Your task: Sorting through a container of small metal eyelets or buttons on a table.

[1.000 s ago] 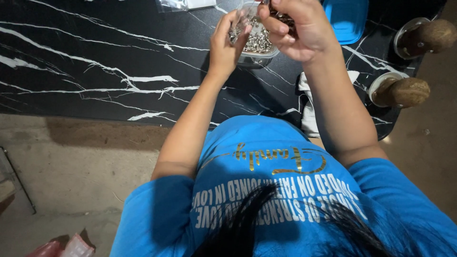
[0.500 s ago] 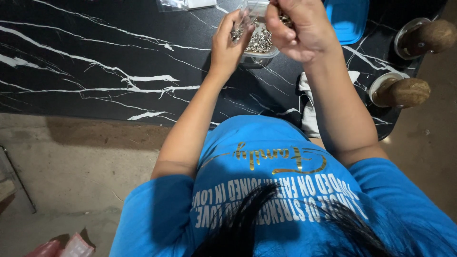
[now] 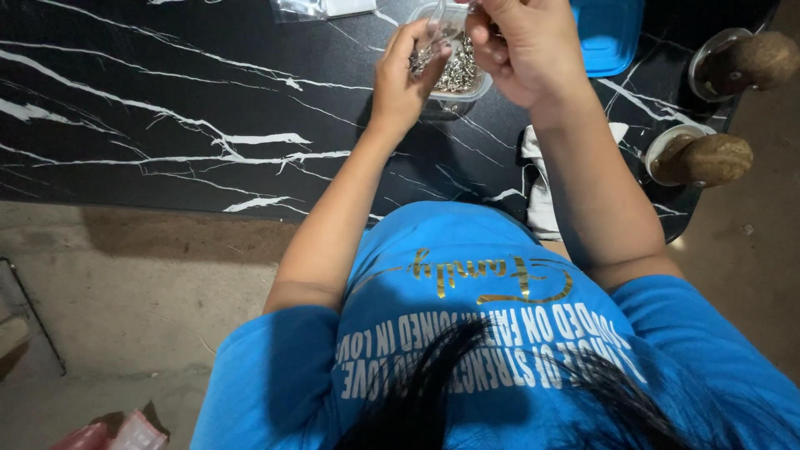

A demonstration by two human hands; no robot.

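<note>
My left hand point(image 3: 407, 79) is over a clear plastic tub point(image 3: 460, 83) filled with several small silver metal pieces, on the black marble table point(image 3: 167, 108). Its fingers pinch a small clear bag point(image 3: 437, 37) above the tub. My right hand point(image 3: 521, 46) is close beside it, just right of the tub. Its fingertips are closed at the mouth of the bag, apparently on a small metal piece that is too small to make out.
A blue lid point(image 3: 608, 33) lies right of the tub. Two brown round objects in clear cups point(image 3: 754, 60) point(image 3: 708, 158) stand at the table's right end. White cloth point(image 3: 537, 171) lies near the edge. A clear packet point(image 3: 321, 8) is at the back. Concrete floor point(image 3: 125, 283) is below.
Both hands stay over the tub. The right hand has risen slightly toward the top of the frame, and the left fingers have shifted a little on the bag.
</note>
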